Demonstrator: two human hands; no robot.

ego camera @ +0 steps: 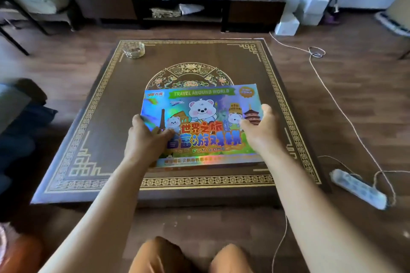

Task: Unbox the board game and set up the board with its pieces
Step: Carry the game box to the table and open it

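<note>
A flat, shiny game box (200, 104) with cartoon bears and the words "TRAVEL AROUND WORLD" lies closed on the low brown table (106, 104), near its front middle. My left hand (146, 137) grips the box's left side, thumb on the lid and fingers curled over the edge. My right hand (261, 127) holds the right side the same way, thumb across the lid. The front edge of the box looks slightly raised off the table.
A glass ashtray (133, 50) sits at the table's far left corner. A white power strip (358, 188) and its cords lie on the wooden floor to the right. A dark TV cabinet (182, 4) stands behind the table, a sofa edge (15, 117) at left.
</note>
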